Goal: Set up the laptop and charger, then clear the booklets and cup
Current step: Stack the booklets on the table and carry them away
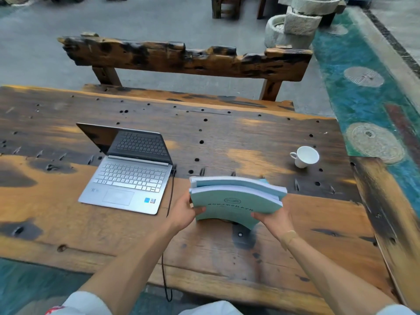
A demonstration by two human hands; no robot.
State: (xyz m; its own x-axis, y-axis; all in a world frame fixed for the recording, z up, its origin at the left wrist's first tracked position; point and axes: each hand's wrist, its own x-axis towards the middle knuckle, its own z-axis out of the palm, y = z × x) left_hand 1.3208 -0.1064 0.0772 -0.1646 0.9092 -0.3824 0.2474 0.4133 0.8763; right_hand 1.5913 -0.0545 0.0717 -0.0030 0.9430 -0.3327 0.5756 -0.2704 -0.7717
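Two light-blue booklets (236, 198) stand on edge on the wooden table (227, 133), bent in a curve. My left hand (185, 212) grips their left side and my right hand (273, 220) grips the lower right side. A silver laptop (131, 176) lies open to the left. A black charger cable (169, 201) is plugged into its right side and runs over the table's near edge. A white cup (305, 156) stands at the far right.
A rough wooden bench (186, 57) stands behind the table. Stone mortars (295, 23) sit on the floor at the back right. The table's right edge borders a teal painted floor strip (368, 98).
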